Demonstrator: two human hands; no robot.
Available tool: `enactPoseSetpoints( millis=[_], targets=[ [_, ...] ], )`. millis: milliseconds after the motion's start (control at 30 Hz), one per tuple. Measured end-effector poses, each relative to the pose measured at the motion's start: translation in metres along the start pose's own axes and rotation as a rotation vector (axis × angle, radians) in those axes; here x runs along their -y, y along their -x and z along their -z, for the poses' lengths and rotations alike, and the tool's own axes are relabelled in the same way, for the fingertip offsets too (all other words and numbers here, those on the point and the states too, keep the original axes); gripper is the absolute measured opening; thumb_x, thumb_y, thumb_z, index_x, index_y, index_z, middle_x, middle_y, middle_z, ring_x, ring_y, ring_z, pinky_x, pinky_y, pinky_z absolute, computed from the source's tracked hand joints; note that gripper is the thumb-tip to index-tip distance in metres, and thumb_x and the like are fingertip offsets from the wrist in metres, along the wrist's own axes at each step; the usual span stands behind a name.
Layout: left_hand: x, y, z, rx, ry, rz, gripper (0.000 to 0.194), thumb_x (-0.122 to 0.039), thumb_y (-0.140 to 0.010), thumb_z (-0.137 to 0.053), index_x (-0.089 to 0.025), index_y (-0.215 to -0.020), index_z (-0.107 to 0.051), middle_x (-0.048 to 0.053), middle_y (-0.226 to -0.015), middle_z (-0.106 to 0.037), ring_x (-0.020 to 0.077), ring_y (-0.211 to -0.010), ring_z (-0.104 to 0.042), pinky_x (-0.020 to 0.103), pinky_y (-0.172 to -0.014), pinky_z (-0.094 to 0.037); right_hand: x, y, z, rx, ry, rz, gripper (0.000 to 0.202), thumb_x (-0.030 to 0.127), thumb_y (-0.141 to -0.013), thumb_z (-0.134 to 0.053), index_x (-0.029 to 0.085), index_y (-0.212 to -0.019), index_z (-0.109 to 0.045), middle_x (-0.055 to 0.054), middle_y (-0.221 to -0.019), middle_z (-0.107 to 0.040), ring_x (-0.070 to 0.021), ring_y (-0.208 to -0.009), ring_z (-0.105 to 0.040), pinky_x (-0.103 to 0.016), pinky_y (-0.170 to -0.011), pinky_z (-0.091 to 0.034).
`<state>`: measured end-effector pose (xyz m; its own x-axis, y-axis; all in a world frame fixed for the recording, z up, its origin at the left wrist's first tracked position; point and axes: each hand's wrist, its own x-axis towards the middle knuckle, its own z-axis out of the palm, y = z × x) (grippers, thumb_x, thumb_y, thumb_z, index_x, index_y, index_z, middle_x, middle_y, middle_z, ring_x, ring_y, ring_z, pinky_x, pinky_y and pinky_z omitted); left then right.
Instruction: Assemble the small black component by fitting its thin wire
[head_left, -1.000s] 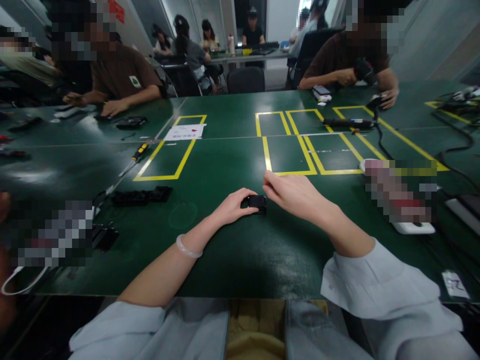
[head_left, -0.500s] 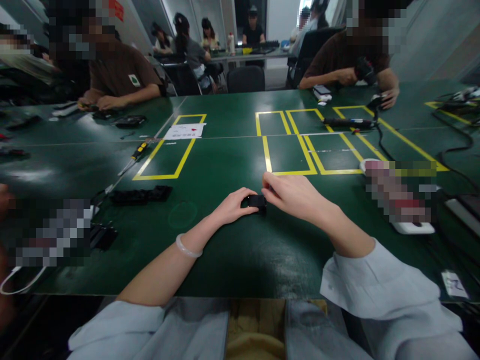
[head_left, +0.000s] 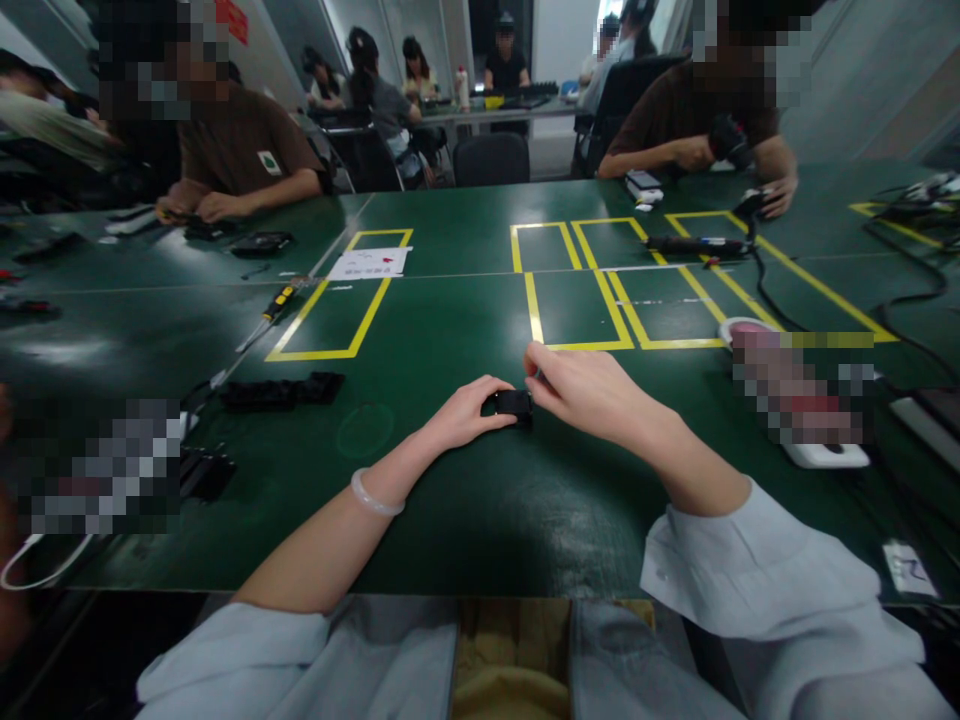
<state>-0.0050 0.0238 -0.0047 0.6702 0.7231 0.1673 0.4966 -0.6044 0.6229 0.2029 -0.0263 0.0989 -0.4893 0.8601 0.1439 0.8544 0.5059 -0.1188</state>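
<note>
My left hand [head_left: 466,415] grips a small black block-like part [head_left: 514,405] between thumb and fingers, low over the green table [head_left: 450,520]. On the other side of that part is my right hand [head_left: 577,385], its fingers curled in a pinch against or close to the part's right end. Whatever those right fingertips hold, if anything, is hidden. The exact kind of the black part is too small to tell.
Left of my hands lie a long black piece [head_left: 281,391] and a yellow-black screwdriver [head_left: 279,302]. Yellow tape outlines [head_left: 581,347] and a paper sheet [head_left: 371,262] mark the table. A power strip [head_left: 829,456] stands at right. Two people sit opposite, working.
Both hands stay almost where they were, still at the black part. Only a very slight shift of the right fingers shows.
</note>
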Motion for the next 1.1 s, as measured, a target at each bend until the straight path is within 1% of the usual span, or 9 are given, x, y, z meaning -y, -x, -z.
enactPoseSetpoints(
  millis=[133,267,367,467,567,667,833,933,1100],
  targets=[
    [0.0022,0.0002,-0.0008,-0.01,-0.013,-0.008,0.037,-0.045,-0.082,-0.063,-0.02,-0.109,-0.058,0.004,-0.101,-0.061,0.0217,-0.094,-0.059,0.033,-0.084,-0.046,0.0011,-0.0016,0.001,0.018,0.08,-0.026,0.03,0.044,-0.096,-0.035,0.02,-0.095,-0.053,-0.004,-0.076,-0.068,-0.0192,-0.069,-0.063,-0.027,-0.053,-0.021],
    [0.0029,0.0007,-0.0011,-0.011,0.004,-0.018,0.038,-0.044,-0.082,-0.063,-0.022,-0.113,-0.057,0.004,-0.105,-0.061,0.022,-0.098,-0.058,0.034,-0.087,-0.045,-0.0005,-0.0035,-0.0016,0.031,0.15,-0.051,0.028,0.038,-0.097,-0.033,0.02,-0.096,-0.055,-0.005,-0.076,-0.069,-0.0196,-0.067,-0.063,-0.028,-0.052,-0.019],
    [0.0021,0.001,-0.0009,-0.014,0.018,-0.023,0.037,-0.042,-0.082,-0.063,-0.022,-0.112,-0.057,0.004,-0.107,-0.061,0.0216,-0.099,-0.058,0.033,-0.088,-0.044,-0.0019,-0.003,-0.0026,0.027,0.106,-0.021,0.024,0.031,-0.096,-0.033,0.02,-0.104,-0.052,-0.004,-0.079,-0.069,-0.0185,-0.068,-0.063,-0.027,-0.052,-0.02],
    [0.0015,0.001,-0.0007,-0.01,0.02,-0.027,0.036,-0.041,-0.083,-0.063,-0.021,-0.112,-0.057,0.004,-0.107,-0.061,0.0211,-0.099,-0.058,0.032,-0.088,-0.044,-0.0021,-0.0013,-0.0014,0.004,0.045,0.001,0.019,0.026,-0.093,-0.038,0.019,-0.106,-0.05,-0.003,-0.081,-0.069,-0.0176,-0.069,-0.063,-0.027,-0.052,-0.022],
    [0.0017,0.0008,-0.0008,-0.015,0.01,-0.029,0.037,-0.042,-0.082,-0.063,-0.021,-0.112,-0.057,0.004,-0.106,-0.061,0.0212,-0.099,-0.058,0.032,-0.087,-0.044,-0.0013,-0.0006,0.0003,-0.006,0.035,0.01,0.018,0.03,-0.093,-0.039,0.019,-0.1,-0.052,-0.003,-0.081,-0.068,-0.0178,-0.071,-0.063,-0.027,-0.052,-0.022],
    [0.0023,0.0006,-0.0011,-0.011,-0.003,-0.018,0.038,-0.043,-0.082,-0.063,-0.021,-0.113,-0.057,0.004,-0.104,-0.061,0.0215,-0.097,-0.059,0.033,-0.086,-0.045,-0.0007,-0.0016,0.0004,0.03,0.097,0.007,0.025,0.037,-0.095,-0.036,0.02,-0.093,-0.054,-0.004,-0.076,-0.068,-0.0188,-0.068,-0.063,-0.027,-0.052,-0.02],
    [0.0027,0.0006,-0.0013,-0.008,0.005,-0.009,0.038,-0.043,-0.082,-0.063,-0.022,-0.113,-0.057,0.005,-0.107,-0.061,0.0224,-0.1,-0.058,0.035,-0.088,-0.045,-0.0002,-0.0015,-0.0005,0.042,0.035,0.046,0.022,0.029,-0.094,-0.036,0.018,-0.107,-0.05,-0.005,-0.08,-0.068,-0.0175,-0.068,-0.061,-0.027,-0.053,-0.022],
    [0.0021,0.0004,-0.0011,-0.012,0.014,-0.014,0.038,-0.043,-0.082,-0.064,-0.022,-0.112,-0.057,0.004,-0.108,-0.061,0.0226,-0.101,-0.058,0.035,-0.09,-0.044,0.0016,0.0,0.0015,0.02,-0.037,0.064,0.02,0.025,-0.092,-0.039,0.018,-0.107,-0.049,-0.005,-0.087,-0.068,-0.0168,-0.071,-0.061,-0.026,-0.055,-0.025],
    [0.0002,-0.0001,-0.0003,-0.002,0.009,0.008,0.037,-0.044,-0.082,-0.063,-0.022,-0.11,-0.058,0.004,-0.106,-0.061,0.0226,-0.099,-0.058,0.035,-0.089,-0.045,0.0044,-0.0012,0.0023,0.036,0.017,0.036,0.027,0.038,-0.096,-0.033,0.019,-0.1,-0.051,-0.005,-0.081,-0.068,-0.0178,-0.069,-0.061,-0.027,-0.053,-0.023]
  ],
)
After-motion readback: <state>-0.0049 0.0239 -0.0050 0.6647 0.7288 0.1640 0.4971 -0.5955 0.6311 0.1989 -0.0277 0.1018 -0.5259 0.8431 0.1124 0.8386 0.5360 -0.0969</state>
